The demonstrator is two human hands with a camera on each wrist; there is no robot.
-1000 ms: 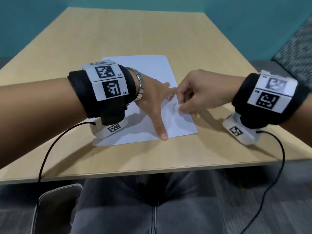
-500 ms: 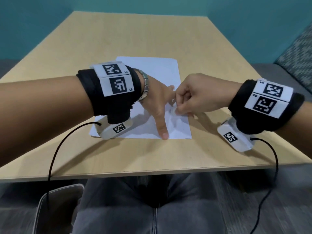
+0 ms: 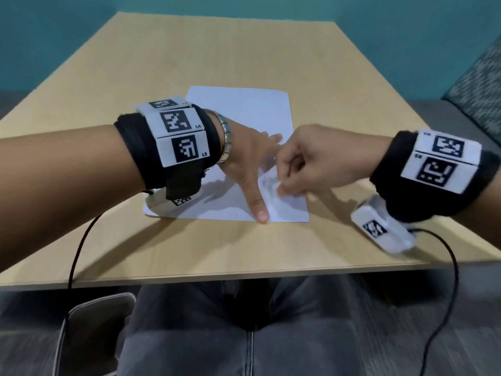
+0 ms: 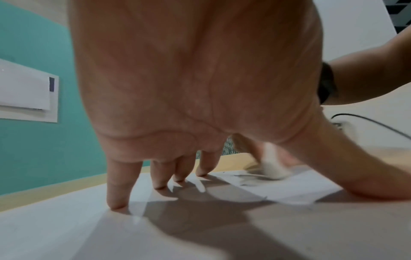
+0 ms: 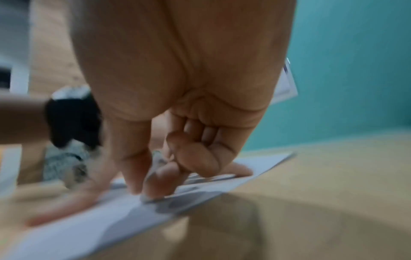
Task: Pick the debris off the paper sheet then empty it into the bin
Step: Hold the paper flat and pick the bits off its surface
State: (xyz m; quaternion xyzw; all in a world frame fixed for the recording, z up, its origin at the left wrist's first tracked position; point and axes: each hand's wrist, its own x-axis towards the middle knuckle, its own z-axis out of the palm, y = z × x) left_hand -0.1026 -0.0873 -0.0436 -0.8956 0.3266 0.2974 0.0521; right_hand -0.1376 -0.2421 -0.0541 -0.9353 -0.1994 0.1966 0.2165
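While your left hand (image 3: pixel 245 161) lies spread with straight fingers (image 4: pixel 118 186) pinning the white rectangular paper sheet (image 3: pixel 244 112) to the light wooden table (image 3: pixel 244 50), your right hand (image 3: pixel 306 164) curls its thumb and fingertips (image 5: pixel 160 177) into a pinch at the sheet's near right part. Blur hides whether a pale scrap of debris (image 4: pixel 272 168) is actually held. Such scraps look light and flimsy; pinch gently at their edges.

Even overhead light; soft shadows under hands on paper (image 3: pixel 244 112) and table (image 3: pixel 217 50). Wide-angle bending at edges. Right wrist view heavily motion-blurred.
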